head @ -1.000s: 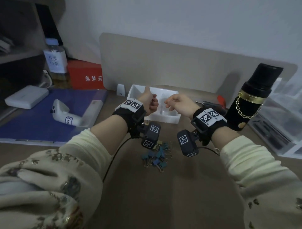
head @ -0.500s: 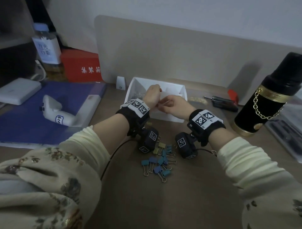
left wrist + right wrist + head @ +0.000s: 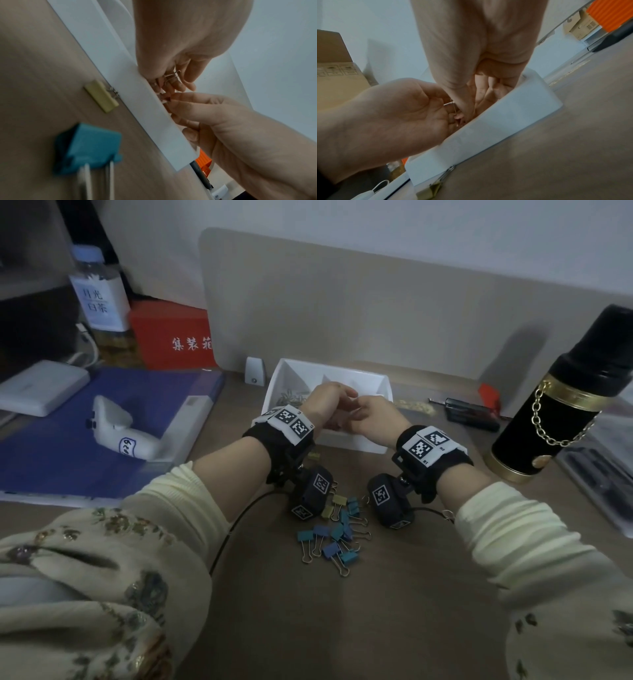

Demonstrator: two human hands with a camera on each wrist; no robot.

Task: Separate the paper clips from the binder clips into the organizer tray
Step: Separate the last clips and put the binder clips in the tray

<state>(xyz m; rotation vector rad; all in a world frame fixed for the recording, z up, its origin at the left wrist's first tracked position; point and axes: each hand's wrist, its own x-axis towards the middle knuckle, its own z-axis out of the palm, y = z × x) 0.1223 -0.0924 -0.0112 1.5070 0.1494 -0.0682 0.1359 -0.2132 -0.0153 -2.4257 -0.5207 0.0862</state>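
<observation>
The white organizer tray [image 3: 383, 381] stands at the back of the desk, with paper clips [image 3: 291, 398] heaped in its left compartment. Both hands meet over its front wall [image 3: 150, 108]. My left hand [image 3: 342, 402] is curled around silver wire paper clips [image 3: 172, 76]. My right hand [image 3: 356, 414] pinches thumb against forefinger at the left hand's fingertips [image 3: 171, 100]; what it pinches is mostly hidden. Several blue and olive binder clips [image 3: 339, 529] lie loose on the desk below my wrists. One yellow binder clip [image 3: 101, 96] rests against the tray's front.
A black flask with a gold chain [image 3: 561, 402] stands at the right, with a black tool [image 3: 469, 412] beside the tray. On the left are a blue folder [image 3: 51, 450], a white controller [image 3: 120, 433], a red box [image 3: 171, 337] and a bottle [image 3: 99, 302]. A beige partition [image 3: 342, 302] stands behind the tray.
Both hands have come together and dropped lower over the tray. The right fingertips now touch the left hand's fingers. The head view has tilted down towards the desk.
</observation>
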